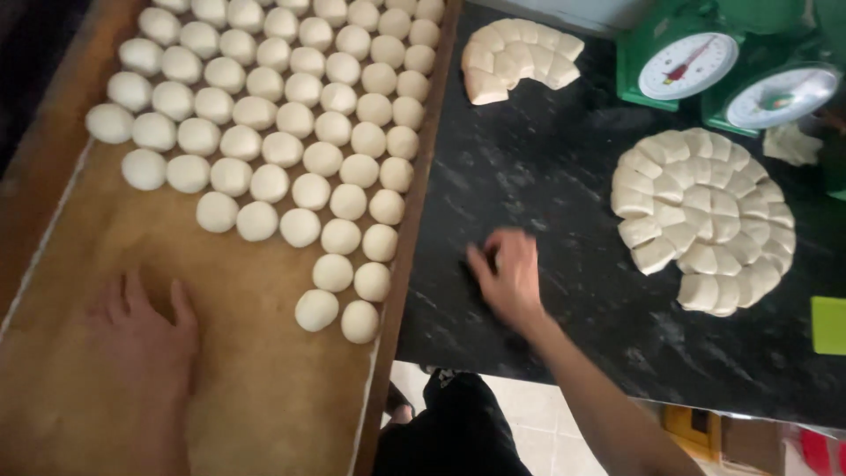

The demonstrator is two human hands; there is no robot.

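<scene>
the right hand (507, 273) lay palm down, fingers spread, on the dark tabletop (546, 167) — the cut dough round (705, 216) sat to its right. the left hand (145, 339) rested open on the wooden tray (264, 388) — dough balls (291, 115) beyond it.

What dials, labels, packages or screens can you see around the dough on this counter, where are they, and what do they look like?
Left green kitchen scale: back of the black counter, round white dial face, red needle.
Right green kitchen scale: beside the first, round white dial tilted, partly cut off.
Yellow-green flat card: counter's right edge, plain rectangle.
No packages or screens.
</scene>
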